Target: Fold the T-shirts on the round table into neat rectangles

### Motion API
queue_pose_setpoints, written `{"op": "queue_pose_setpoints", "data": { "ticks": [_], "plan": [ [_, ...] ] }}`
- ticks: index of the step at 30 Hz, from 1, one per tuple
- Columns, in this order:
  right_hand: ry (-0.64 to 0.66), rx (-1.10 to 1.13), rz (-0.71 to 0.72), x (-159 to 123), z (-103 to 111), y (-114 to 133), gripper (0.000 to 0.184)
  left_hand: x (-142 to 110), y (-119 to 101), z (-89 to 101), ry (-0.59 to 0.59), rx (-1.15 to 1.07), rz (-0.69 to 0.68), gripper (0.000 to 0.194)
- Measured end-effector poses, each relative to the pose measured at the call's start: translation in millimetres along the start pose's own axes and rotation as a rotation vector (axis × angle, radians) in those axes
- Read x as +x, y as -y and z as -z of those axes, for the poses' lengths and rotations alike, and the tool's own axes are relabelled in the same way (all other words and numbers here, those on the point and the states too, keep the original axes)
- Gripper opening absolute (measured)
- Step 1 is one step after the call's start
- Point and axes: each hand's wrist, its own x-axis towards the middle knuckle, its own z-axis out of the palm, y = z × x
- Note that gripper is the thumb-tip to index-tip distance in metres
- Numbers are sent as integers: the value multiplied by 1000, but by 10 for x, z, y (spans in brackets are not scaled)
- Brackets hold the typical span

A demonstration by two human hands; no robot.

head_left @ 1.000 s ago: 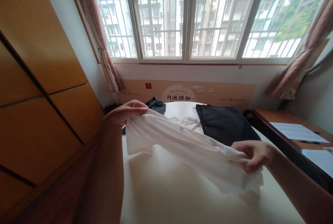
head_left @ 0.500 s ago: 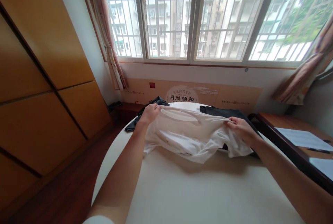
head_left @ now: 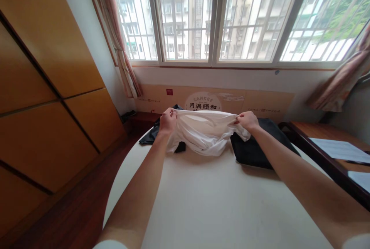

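Observation:
A thin white shirt [head_left: 202,135] is stretched between my two hands above the far part of the white table [head_left: 208,199]. My left hand [head_left: 168,121] is closed on one upper corner, and my right hand [head_left: 248,121] pinches the other. The top edge runs nearly straight from hand to hand, while the lower part sags in loose folds. Dark folded clothing [head_left: 260,152] lies under my right forearm. More dark clothing [head_left: 150,135] sits behind my left hand, partly hidden by it and by the white cloth.
To the right stands a brown wooden desk [head_left: 312,127] with papers [head_left: 337,148] and a pen on it. A wooden cabinet [head_left: 34,133] fills the left side. Beyond the table are a printed cardboard panel [head_left: 268,100], curtains [head_left: 127,71] and a barred window.
My right hand has moved left and up, closer to my left hand. The shirt has drawn narrower and its hem has lifted, showing more of the dark folded clothing on the right.

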Motion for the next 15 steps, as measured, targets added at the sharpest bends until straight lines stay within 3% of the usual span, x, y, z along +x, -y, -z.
{"op": "queue_pose_setpoints", "data": {
  "ticks": [2, 4, 6, 9, 11, 14, 15],
  "plan": [
    [-7, 23, 42, -84, -62, 76, 47, -9, 12, -86, 75, -78, -117, 41],
    [-6, 57, 180, -291, -152, 164, 62, -24, 38, -168, 183, -76, -203, 51],
    [24, 81, 430, -610, -261, 262, 56, -43, 56, -224, 279, 9, -238, 52],
    [171, 39, 804, -1161, -412, 424, 41, -81, 28, -223, 358, 118, -224, 37],
    [245, -45, 860, -1445, -476, 527, 42, -120, -26, -171, 474, 129, -224, 26],
    [261, -161, 792, -1626, -503, 628, 28, -202, -104, -85, 881, 151, -250, 21],
    [253, -167, 773, -1632, -496, 640, 22, -232, -116, -72, 962, 158, -249, 22]
  ]
}}
